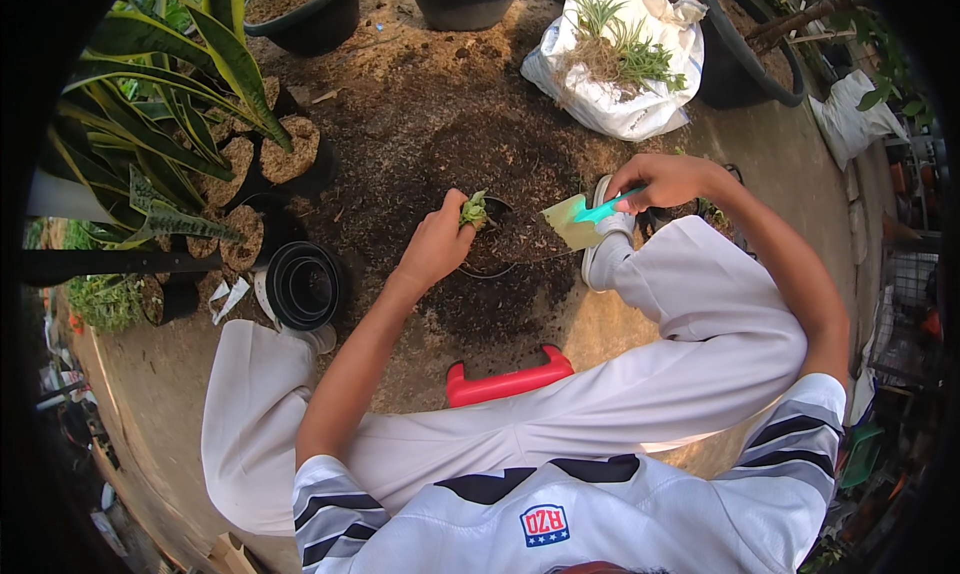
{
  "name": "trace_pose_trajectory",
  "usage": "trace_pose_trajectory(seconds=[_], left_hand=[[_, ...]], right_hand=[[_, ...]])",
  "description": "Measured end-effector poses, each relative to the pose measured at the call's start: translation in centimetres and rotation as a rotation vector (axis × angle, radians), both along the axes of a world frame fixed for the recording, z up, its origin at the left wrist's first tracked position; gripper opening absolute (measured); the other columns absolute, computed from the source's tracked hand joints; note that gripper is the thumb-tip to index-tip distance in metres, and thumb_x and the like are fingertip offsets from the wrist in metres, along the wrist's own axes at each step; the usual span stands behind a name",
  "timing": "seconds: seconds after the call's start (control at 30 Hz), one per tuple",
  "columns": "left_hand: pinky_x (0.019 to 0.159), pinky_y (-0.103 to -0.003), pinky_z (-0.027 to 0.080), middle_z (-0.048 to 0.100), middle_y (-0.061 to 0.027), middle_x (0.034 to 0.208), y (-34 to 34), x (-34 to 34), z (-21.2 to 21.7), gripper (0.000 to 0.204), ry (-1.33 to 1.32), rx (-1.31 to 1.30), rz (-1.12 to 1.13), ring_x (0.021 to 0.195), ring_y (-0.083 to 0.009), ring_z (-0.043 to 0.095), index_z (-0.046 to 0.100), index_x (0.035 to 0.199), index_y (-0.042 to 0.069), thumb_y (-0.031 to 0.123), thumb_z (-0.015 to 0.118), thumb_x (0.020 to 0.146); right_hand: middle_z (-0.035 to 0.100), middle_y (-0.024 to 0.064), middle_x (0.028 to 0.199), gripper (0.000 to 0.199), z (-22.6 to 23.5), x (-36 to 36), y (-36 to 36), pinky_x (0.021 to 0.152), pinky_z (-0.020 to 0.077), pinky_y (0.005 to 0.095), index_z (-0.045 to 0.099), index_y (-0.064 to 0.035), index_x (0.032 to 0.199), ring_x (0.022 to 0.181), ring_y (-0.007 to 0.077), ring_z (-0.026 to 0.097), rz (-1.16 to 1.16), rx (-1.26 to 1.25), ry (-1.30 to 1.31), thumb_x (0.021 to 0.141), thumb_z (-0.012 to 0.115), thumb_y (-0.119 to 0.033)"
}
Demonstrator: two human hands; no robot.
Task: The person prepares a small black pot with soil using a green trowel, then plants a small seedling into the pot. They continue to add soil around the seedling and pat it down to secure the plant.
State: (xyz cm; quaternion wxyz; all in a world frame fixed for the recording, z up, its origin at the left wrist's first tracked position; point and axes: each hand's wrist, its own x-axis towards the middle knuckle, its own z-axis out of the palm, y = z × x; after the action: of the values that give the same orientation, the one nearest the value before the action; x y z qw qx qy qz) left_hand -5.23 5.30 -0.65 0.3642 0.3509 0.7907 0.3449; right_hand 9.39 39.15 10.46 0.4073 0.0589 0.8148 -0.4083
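Note:
My left hand point(440, 242) is closed around a small green seedling point(474, 210), which it holds over a dark round pot. The thin pot rim point(490, 274) shows just below the seedling, and dark soil lies in and around it. To the right, my right hand point(668, 181) grips a hand trowel point(582, 219) by its teal handle. The trowel's yellowish, soil-stained blade points left toward the pot, with a gap between it and the seedling. The seedling's roots are hard to make out.
Loose dark soil point(480, 154) is spread over the ground. Stacked black pots point(303, 284) and potted snake plants point(170, 84) stand at left. A white sack point(640, 94) with uprooted plants lies at far right, beside a large black pot point(745, 59). A red plastic piece point(510, 382) sits between my legs.

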Motion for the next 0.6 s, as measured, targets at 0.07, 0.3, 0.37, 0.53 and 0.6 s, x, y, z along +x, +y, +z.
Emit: trace_pose_trajectory(seconds=[0.07,0.3,0.37,0.53,0.6], left_hand=[[0.072,-0.056,0.046,0.066,-0.0267,0.089,0.0,-0.1,0.1,0.027,0.011,-0.006,-0.013,0.089,-0.0494,0.066,0.038,0.115,0.003,0.01,0.059,0.098],[0.08,-0.05,0.048,0.065,-0.0252,0.094,-0.2,0.0,0.8,0.027,0.053,-0.063,-0.078,0.092,-0.0466,0.066,0.04,0.116,0.005,0.013,0.059,0.1],[0.08,-0.05,0.048,0.065,-0.0253,0.095,-0.5,-0.1,0.6,0.027,0.057,-0.035,-0.059,0.092,-0.0471,0.066,0.04,0.115,0.005,0.014,0.06,0.1],[0.078,-0.054,0.047,0.067,-0.0265,0.098,-0.1,-0.2,0.7,0.029,0.02,-0.022,-0.02,0.097,-0.0484,0.065,0.042,0.115,0.004,0.014,0.063,0.098],[0.077,-0.055,0.047,0.067,-0.0273,0.098,-0.2,-0.3,0.5,0.03,0.021,-0.005,-0.013,0.098,-0.049,0.064,0.042,0.115,0.003,0.013,0.064,0.096]], right_hand=[[0.071,0.008,0.098,0.036,0.0,-0.2,-0.9,0.082,0.0499,0.0347,0.07,0.0023,0.119,0.088,0.0166,0.063,0.043,-0.001,-0.004,0.096,0.07,-0.025],[0.071,0.0097,0.1,0.034,-0.2,-0.7,-3.2,0.085,0.0496,0.0364,0.069,0.0032,0.119,0.091,0.0195,0.064,0.122,0.021,-0.021,0.097,0.069,-0.022],[0.072,0.008,0.092,0.035,-0.3,-0.9,-3.7,0.08,0.0501,0.0369,0.071,0.0004,0.117,0.086,0.0192,0.065,0.131,0.03,-0.022,0.098,0.066,-0.029],[0.07,0.0078,0.085,0.039,-1.0,-0.9,-4.2,0.076,0.051,0.0368,0.071,0.0002,0.113,0.082,0.0188,0.066,0.074,-0.002,-0.138,0.102,0.059,-0.035],[0.069,0.0079,0.084,0.04,-1.1,-0.9,-4.5,0.076,0.0511,0.0363,0.071,0.0007,0.112,0.081,0.0186,0.065,0.08,0.008,-0.155,0.103,0.057,-0.036]])
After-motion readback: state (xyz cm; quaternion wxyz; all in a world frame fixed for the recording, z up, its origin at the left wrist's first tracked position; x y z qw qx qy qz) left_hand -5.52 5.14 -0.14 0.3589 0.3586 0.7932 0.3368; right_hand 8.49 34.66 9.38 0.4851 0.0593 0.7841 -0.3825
